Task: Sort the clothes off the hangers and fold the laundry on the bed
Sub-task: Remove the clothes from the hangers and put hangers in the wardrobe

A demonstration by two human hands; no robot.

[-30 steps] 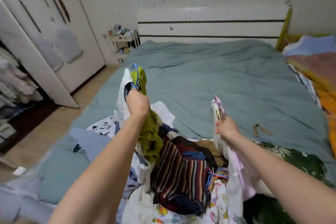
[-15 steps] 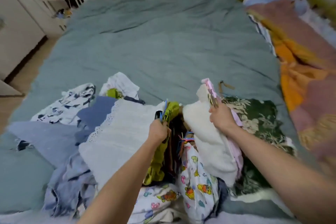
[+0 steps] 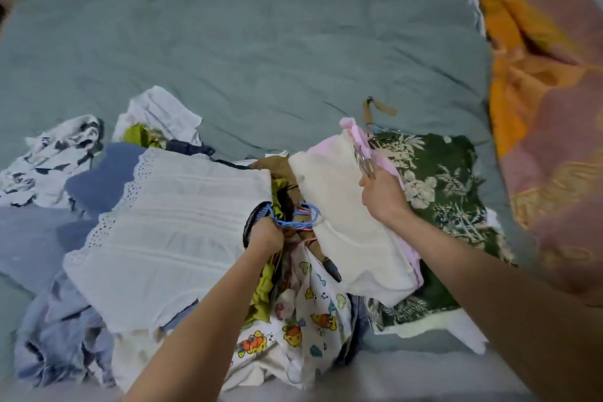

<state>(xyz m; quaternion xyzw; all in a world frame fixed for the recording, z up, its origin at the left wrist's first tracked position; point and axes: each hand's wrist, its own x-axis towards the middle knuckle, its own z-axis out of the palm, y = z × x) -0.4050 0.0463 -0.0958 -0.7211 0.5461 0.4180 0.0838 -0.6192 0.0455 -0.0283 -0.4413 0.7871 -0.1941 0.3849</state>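
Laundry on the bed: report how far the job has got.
Done: nothing looks folded; the pile lies heaped on the bed. In hand: the left hand grips blue hangers, and the right hand grips metal hangers with a cream garment. Left: unhanging and all the folding.

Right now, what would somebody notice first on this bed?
Probably the jumbled clothes pile at the near edge of the grey-green bed. In its middle, the left hand grips blue hangers, while the right hand holds metal hooks over a cream garment.
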